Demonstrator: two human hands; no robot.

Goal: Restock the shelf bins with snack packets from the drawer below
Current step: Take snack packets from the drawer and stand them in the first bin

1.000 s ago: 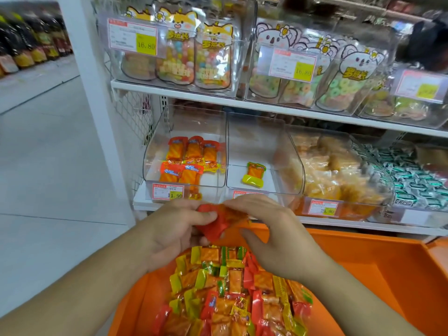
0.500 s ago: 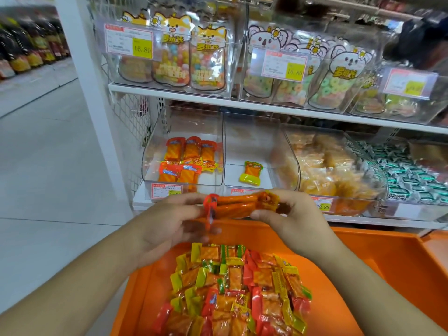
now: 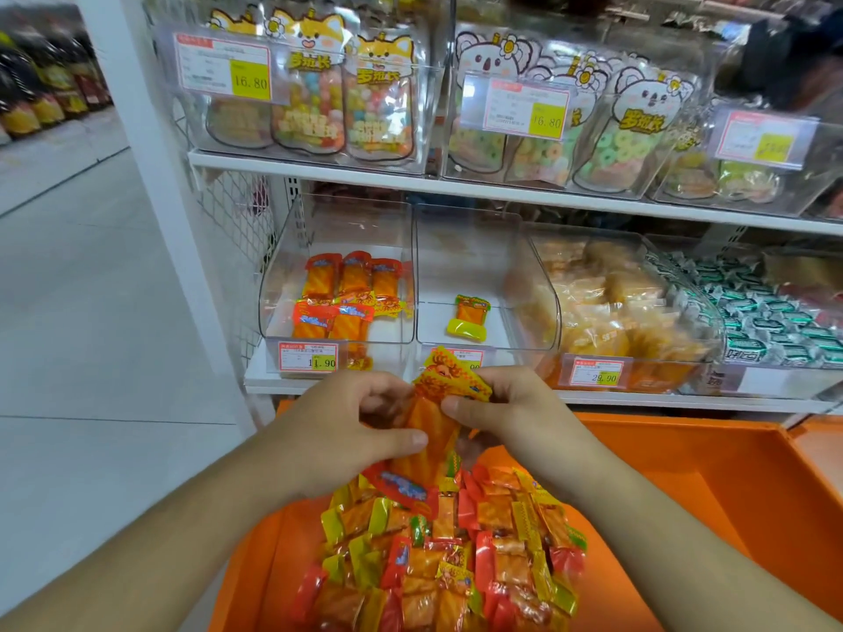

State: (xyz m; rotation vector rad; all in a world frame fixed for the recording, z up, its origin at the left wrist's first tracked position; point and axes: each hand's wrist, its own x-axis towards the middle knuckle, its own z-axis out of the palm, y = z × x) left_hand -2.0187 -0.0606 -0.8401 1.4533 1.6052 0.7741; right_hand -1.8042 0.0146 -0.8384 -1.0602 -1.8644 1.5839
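While both the left hand [image 3: 346, 431] and right hand [image 3: 506, 408] pinch it, the snack packet bundle [image 3: 429, 431] stands lengthwise, yellow end up.

Glossy, crinkled plastic film wraps the snack packets [image 3: 438, 554] heaped in the smooth, matt orange plastic drawer [image 3: 711, 485]. Above the drawer, the shelf bins [image 3: 337, 275] are clear, shiny plastic with paper price labels [image 3: 309, 356].

two bare forearms, no sleeves
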